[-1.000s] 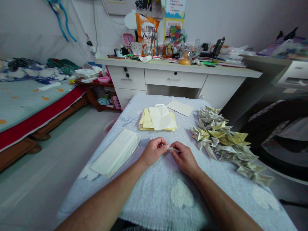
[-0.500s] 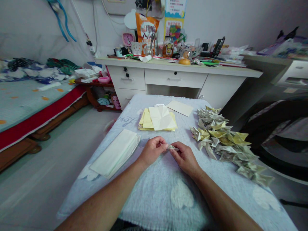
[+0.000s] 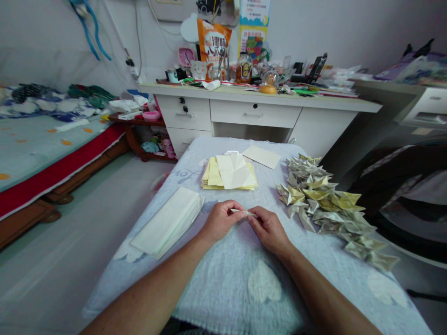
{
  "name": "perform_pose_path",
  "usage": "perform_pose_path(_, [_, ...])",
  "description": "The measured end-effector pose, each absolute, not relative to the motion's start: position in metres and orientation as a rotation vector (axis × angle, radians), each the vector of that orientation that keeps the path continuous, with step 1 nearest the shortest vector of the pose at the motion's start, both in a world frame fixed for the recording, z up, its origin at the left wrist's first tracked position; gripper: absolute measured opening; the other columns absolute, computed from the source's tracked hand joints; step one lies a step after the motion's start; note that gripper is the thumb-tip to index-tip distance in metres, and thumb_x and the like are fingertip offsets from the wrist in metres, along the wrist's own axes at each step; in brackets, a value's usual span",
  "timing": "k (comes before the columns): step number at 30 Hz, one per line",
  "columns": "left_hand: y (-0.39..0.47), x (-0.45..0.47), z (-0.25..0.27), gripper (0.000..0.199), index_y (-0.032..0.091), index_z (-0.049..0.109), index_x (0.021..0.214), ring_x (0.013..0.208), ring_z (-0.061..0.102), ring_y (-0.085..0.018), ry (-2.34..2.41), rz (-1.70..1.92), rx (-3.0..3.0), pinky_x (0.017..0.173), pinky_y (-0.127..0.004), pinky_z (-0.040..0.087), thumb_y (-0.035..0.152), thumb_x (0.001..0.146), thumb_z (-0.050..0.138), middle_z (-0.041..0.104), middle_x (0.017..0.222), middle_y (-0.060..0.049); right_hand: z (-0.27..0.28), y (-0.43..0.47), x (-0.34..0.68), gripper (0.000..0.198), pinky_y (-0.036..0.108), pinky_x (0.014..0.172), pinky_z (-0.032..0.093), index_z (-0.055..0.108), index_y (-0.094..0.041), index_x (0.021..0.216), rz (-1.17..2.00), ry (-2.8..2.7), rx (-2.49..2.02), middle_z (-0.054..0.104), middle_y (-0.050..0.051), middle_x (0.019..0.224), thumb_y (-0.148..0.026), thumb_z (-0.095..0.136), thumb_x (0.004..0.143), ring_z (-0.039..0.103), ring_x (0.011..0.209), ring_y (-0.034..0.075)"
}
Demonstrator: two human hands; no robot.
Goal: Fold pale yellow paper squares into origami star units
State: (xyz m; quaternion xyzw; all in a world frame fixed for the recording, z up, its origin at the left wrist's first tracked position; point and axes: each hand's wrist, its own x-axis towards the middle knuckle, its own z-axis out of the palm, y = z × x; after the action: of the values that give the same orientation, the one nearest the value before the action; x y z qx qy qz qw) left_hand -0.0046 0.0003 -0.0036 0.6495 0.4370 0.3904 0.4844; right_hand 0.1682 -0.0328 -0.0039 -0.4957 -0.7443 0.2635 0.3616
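- A small, thin, pale piece of folded paper (image 3: 248, 213), narrow and pointed in outline, lies between the fingertips of both hands, just above the middle of the cloth; its finer folds are too small to make out.
- The left hand (image 3: 222, 220) is clamped on one end of it, thumb against curled fingers.
- The right hand (image 3: 268, 229) pinches the other end between thumb and forefinger, the two hands almost meeting.
- Beneath them spreads a soft, fuzzy, pale blue cloth (image 3: 216, 279) with white heart-like patches, draped over a flat surface.
- Beyond the hands sits a stack of matte yellow paper sheets (image 3: 210, 176), edges uneven, with a creased white paper sheet (image 3: 234, 172) on top, its fold lines meeting near the centre.
- Just behind, at the right, lies a flat, smooth, beige rectangular sheet (image 3: 261, 157).
- Near the left hand rests a long, layered bundle of white paper (image 3: 165, 222), set diagonally.
- To the right spreads a crowded heap of sharp-pointed folded paper shapes (image 3: 326, 202), greyish and yellow, crisp and angular.
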Motion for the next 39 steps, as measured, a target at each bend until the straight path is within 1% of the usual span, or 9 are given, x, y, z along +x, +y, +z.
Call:
perform_pose_path(7, [-0.0001, -0.0054, -0.0013, 0.015, 0.013, 0.067, 0.074, 0.051, 0.048, -0.008, 1.053, 0.94, 1.505, 0.05, -0.019, 0.035, 0.028, 0.074, 0.065, 0.058, 0.056, 0.002, -0.0046, -0.033, 0.1714, 0.027, 0.021, 0.056, 0.037, 0.063, -0.019, 0.078, 0.734, -1.91, -1.298, 0.056, -0.002, 0.059, -0.03, 0.043, 0.094, 0.053, 0.056, 0.011])
perform_pose_path(15, [0.001, -0.0049, -0.0046, 0.018, 0.013, 0.067, 0.079, 0.051, 0.05, -0.009, 1.059, 0.94, 1.496, 0.05, -0.02, 0.036, 0.031, 0.075, 0.065, 0.058, 0.056, 0.002, -0.0039, -0.0331, 0.1704, 0.029, 0.021, 0.057, 0.036, 0.058, -0.018, 0.072, 0.766, -1.872, -1.294, 0.054, -0.003, 0.058, -0.029, 0.042, 0.094, 0.051, 0.055, 0.01])
perform_pose_path(18, [0.0016, -0.0049, -0.0044, 0.02, 0.013, 0.066, 0.078, 0.052, 0.05, -0.008, 1.038, 0.941, 1.48, 0.051, -0.02, 0.036, 0.033, 0.075, 0.066, 0.058, 0.058, 0.002, -0.0043, -0.0331, 0.1693, 0.022, 0.021, 0.057, 0.037, 0.06, -0.018, 0.083, 0.807, -1.837, -1.306, 0.055, -0.003, 0.061, -0.027, 0.043, 0.093, 0.052, 0.057, 0.011])
perform_pose_path(21, [0.0018, -0.0041, -0.0026, 0.028, 0.013, 0.062, 0.077, 0.056, 0.054, -0.009, 0.966, 0.917, 1.375, 0.055, -0.021, 0.042, 0.041, 0.077, 0.064, 0.06, 0.063, 0.001, -0.0045, -0.0332, 0.1692, 0.015, 0.021, 0.057, 0.037, 0.059, -0.019, 0.094, 0.826, -1.819, -1.304, 0.055, -0.003, 0.063, -0.025, 0.045, 0.091, 0.051, 0.058, 0.011])
perform_pose_path(25, [0.0017, -0.0033, -0.0017, 0.041, 0.012, 0.061, 0.077, 0.06, 0.059, -0.012, 0.907, 0.869, 1.257, 0.055, -0.022, 0.045, 0.053, 0.081, 0.056, 0.062, 0.067, -0.003, -0.0041, -0.0336, 0.1694, 0.013, 0.022, 0.062, 0.039, 0.058, -0.02, 0.092, 0.807, -1.841, -1.242, 0.058, -0.002, 0.07, -0.023, 0.046, 0.091, 0.053, 0.064, 0.012])
perform_pose_path(30, [0.0025, -0.0039, -0.0056, 0.033, 0.013, 0.059, 0.078, 0.062, 0.059, -0.012, 0.88, 0.836, 1.29, 0.057, -0.022, 0.046, 0.045, 0.075, 0.067, 0.06, 0.067, -0.001, -0.0052, -0.034, 0.1688, 0.014, 0.023, 0.061, 0.04, 0.055, -0.02, 0.1, 0.84, -1.823, -1.23, 0.058, -0.002, 0.071, -0.022, 0.047, 0.089, 0.054, 0.063, 0.012])
perform_pose_path(35, [0.0027, -0.0034, -0.0072, 0.029, 0.013, 0.059, 0.083, 0.062, 0.057, -0.01, 0.819, 0.852, 1.265, 0.059, -0.023, 0.046, 0.039, 0.075, 0.068, 0.061, 0.072, -0.001, -0.0057, -0.0359, 0.1681, 0.038, 0.023, 0.061, 0.041, 0.041, -0.022, 0.124, 0.848, -1.752, -1.153, 0.053, -0.003, 0.072, -0.021, 0.049, 0.087, 0.053, 0.065, 0.013])
perform_pose_path(37, [0.0029, -0.0029, -0.0072, 0.029, 0.013, 0.059, 0.084, 0.061, 0.057, -0.01, 0.817, 0.867, 1.244, 0.059, -0.024, 0.046, 0.038, 0.074, 0.069, 0.062, 0.073, -0.001, -0.0049, -0.037, 0.1676, 0.038, 0.023, 0.061, 0.042, 0.038, -0.022, 0.124, 0.856, -1.72, -1.116, 0.053, -0.003, 0.074, -0.023, 0.049, 0.088, 0.052, 0.066, 0.013])
perform_pose_path(39, [0.0031, -0.0024, -0.0076, 0.03, 0.013, 0.059, 0.086, 0.063, 0.057, -0.011, 0.834, 0.871, 1.229, 0.061, -0.024, 0.046, 0.037, 0.072, 0.071, 0.062, 0.074, -0.001, -0.0043, -0.0378, 0.1669, 0.033, 0.023, 0.059, 0.041, 0.038, -0.022, 0.119, 0.859, -1.696, -1.112, 0.052, -0.003, 0.075, -0.025, 0.049, 0.088, 0.052, 0.065, 0.012])
